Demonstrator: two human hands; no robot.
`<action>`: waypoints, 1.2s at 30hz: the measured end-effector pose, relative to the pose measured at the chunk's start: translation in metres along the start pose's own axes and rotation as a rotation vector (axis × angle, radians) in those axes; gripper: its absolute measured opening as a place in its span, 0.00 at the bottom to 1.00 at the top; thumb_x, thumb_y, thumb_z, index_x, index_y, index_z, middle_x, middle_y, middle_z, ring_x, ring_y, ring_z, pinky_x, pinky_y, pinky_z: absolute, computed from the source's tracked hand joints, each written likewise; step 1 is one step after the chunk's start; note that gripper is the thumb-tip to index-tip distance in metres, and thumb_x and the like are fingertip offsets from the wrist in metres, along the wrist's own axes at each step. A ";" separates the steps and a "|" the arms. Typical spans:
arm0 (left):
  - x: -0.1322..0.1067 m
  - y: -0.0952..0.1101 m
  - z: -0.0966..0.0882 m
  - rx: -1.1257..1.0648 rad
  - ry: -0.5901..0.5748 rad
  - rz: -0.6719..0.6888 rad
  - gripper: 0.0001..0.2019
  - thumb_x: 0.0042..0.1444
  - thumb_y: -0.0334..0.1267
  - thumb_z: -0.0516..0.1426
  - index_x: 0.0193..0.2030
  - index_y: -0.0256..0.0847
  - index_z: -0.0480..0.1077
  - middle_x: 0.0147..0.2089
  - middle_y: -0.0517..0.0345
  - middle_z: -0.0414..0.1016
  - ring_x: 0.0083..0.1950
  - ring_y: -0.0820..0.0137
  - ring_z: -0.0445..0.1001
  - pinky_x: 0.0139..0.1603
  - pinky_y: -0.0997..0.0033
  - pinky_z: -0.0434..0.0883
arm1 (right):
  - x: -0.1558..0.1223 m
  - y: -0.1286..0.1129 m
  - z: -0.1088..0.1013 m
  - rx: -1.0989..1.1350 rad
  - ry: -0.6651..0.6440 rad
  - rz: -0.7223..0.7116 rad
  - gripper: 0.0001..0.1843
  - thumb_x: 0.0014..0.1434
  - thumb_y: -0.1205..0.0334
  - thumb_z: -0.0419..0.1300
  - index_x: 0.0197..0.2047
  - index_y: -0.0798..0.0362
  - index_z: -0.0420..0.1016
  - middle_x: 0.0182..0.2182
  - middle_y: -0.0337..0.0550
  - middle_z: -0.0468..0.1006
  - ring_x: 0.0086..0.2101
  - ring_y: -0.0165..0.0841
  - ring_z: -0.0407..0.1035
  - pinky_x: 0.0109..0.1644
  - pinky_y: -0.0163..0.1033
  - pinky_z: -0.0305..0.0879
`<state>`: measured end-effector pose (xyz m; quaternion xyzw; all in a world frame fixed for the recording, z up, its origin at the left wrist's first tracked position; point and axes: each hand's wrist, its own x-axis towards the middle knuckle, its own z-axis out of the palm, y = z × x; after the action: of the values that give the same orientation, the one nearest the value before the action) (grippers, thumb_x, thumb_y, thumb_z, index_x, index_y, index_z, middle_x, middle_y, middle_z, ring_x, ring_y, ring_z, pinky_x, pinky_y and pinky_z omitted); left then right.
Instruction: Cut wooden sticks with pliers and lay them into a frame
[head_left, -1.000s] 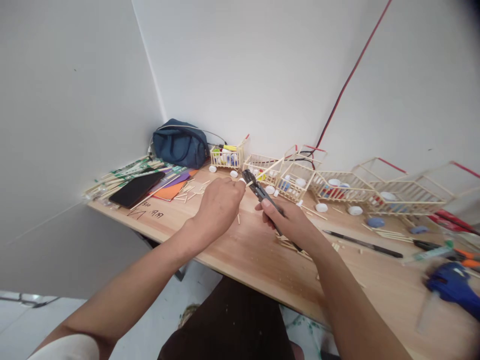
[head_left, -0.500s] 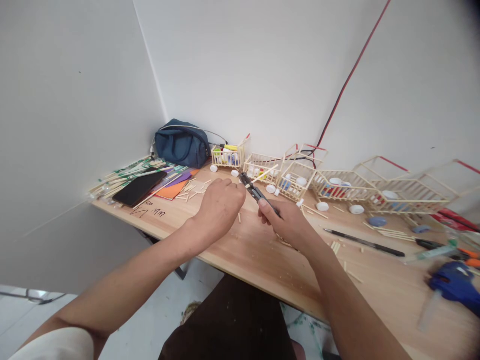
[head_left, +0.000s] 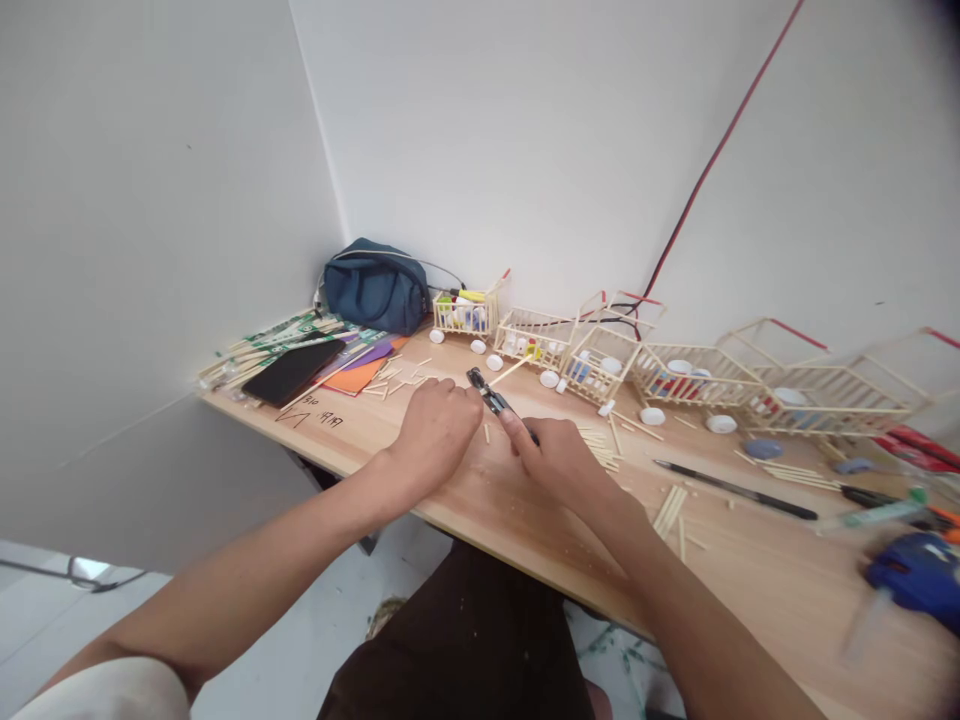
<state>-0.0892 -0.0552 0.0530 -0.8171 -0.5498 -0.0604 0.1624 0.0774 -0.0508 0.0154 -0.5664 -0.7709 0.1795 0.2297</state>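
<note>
Pliers (head_left: 493,399) are sitting in the grip of the right hand (head_left: 556,452) above the desk (head_left: 517,525), a stick (head_left: 514,370) projecting beside their head. The left hand (head_left: 436,432) is curling nearby; its hold I cannot tell. Carts (head_left: 600,362) are standing behind.

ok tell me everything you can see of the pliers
The pliers look dark and metallic, their handles mostly hidden in the right hand. They slant over the table, head pointing away and leftward, close beside the left hand. A pale stick shows by the head; whether the jaws grip it is unclear.
</note>
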 end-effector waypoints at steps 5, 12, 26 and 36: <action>-0.001 0.000 0.003 0.006 0.007 -0.001 0.13 0.56 0.21 0.48 0.36 0.30 0.74 0.31 0.40 0.76 0.40 0.57 0.77 0.42 0.62 0.70 | 0.002 -0.001 0.006 -0.033 0.007 0.025 0.34 0.65 0.39 0.38 0.19 0.51 0.64 0.17 0.45 0.70 0.21 0.32 0.60 0.29 0.38 0.48; 0.000 -0.005 0.009 0.027 0.024 -0.016 0.12 0.56 0.21 0.49 0.36 0.30 0.74 0.33 0.40 0.77 0.40 0.57 0.77 0.40 0.62 0.70 | 0.004 -0.001 0.015 -0.069 0.056 0.021 0.33 0.66 0.41 0.39 0.20 0.52 0.66 0.18 0.48 0.72 0.22 0.33 0.62 0.29 0.38 0.48; -0.002 -0.007 -0.002 0.032 0.037 -0.014 0.11 0.57 0.22 0.49 0.37 0.30 0.73 0.32 0.41 0.76 0.41 0.57 0.76 0.41 0.62 0.69 | 0.003 -0.002 0.019 -0.135 0.121 -0.019 0.36 0.67 0.42 0.37 0.23 0.54 0.71 0.22 0.50 0.75 0.24 0.34 0.66 0.30 0.38 0.49; 0.003 -0.008 0.003 0.021 0.025 -0.041 0.12 0.58 0.22 0.48 0.37 0.29 0.73 0.33 0.40 0.76 0.42 0.55 0.77 0.41 0.61 0.70 | 0.010 0.001 0.016 -0.108 0.105 0.006 0.37 0.65 0.37 0.36 0.24 0.54 0.72 0.20 0.47 0.74 0.23 0.33 0.64 0.29 0.37 0.48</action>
<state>-0.0953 -0.0486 0.0529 -0.8031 -0.5650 -0.0681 0.1765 0.0670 -0.0409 0.0028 -0.5888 -0.7646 0.1085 0.2384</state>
